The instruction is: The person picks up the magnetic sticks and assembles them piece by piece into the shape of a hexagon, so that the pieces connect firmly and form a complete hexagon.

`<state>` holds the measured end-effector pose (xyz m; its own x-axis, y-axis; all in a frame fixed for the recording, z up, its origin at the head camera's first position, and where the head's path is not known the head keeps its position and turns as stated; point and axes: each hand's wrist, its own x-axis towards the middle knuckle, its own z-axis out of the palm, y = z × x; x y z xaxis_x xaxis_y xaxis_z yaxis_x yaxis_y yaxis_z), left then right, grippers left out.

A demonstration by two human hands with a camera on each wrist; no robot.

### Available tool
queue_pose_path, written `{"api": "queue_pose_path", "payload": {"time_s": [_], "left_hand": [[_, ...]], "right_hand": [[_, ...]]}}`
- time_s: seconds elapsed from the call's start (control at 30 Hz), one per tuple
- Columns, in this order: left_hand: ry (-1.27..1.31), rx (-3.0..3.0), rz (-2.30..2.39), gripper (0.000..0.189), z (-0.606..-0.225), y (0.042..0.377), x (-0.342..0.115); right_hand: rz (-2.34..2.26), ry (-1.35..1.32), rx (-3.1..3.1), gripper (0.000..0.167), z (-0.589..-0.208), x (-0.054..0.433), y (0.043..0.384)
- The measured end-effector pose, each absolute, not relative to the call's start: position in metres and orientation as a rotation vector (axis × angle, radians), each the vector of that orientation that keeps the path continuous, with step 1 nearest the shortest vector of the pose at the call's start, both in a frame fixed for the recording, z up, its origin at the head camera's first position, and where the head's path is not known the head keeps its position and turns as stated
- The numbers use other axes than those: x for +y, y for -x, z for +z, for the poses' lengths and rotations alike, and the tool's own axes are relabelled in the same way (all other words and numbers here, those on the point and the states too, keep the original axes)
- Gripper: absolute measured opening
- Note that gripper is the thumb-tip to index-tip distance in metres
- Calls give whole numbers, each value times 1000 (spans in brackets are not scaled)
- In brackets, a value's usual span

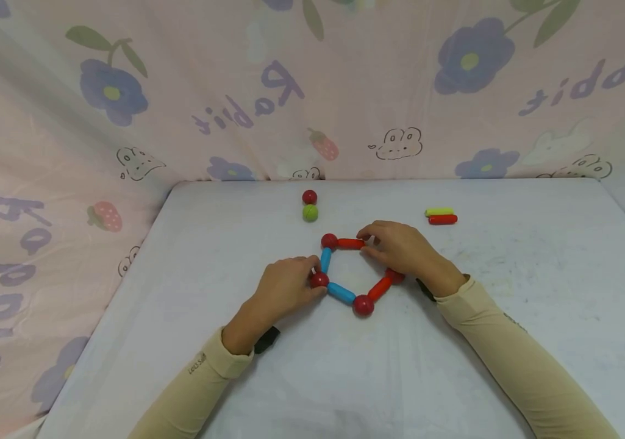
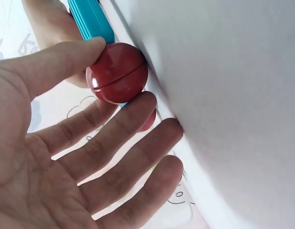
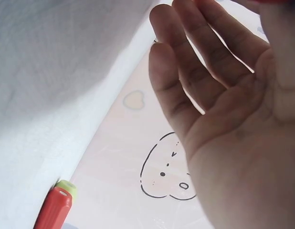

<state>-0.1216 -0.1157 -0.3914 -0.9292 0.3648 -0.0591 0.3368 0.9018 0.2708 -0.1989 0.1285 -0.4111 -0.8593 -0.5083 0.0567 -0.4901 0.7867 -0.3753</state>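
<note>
On the white table, red balls and short sticks form a five-sided loop with a gap at the right. My left hand (image 1: 285, 286) pinches the left red ball (image 2: 118, 74) between thumb and fingers; blue sticks (image 1: 341, 293) run from it to the near red ball (image 1: 363, 305) and the far red ball (image 1: 329, 241). My right hand (image 1: 400, 249) pinches the free end of the far red stick (image 1: 349, 244) between thumb and index finger. Beneath that hand, the right-hand red ball (image 1: 396, 277) is partly hidden, joined to the nearer red stick (image 1: 380, 288).
Toward the back, a loose red ball (image 1: 309, 197) sits behind a green ball (image 1: 310, 213). A yellow-green stick (image 1: 439, 211) and a loose red stick (image 1: 442, 219) lie side by side at the back right. A patterned curtain (image 1: 345, 91) hangs behind the table.
</note>
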Motion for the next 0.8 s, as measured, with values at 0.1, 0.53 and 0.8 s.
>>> {"api": "queue_pose_path", "payload": {"time_s": [0.1,0.53,0.8], "left_hand": [[-552,2969,402,34,-391,120,-114],[-578,2882,513,39,-392,127,-122],[-597,2814,582,35,-390,128,-123]], "right_hand": [[-593,815,2926,31,-411,129,199],[-591,802,2916,31,-412,130,201],[-584,794,2914,31,-411,130,201]]}}
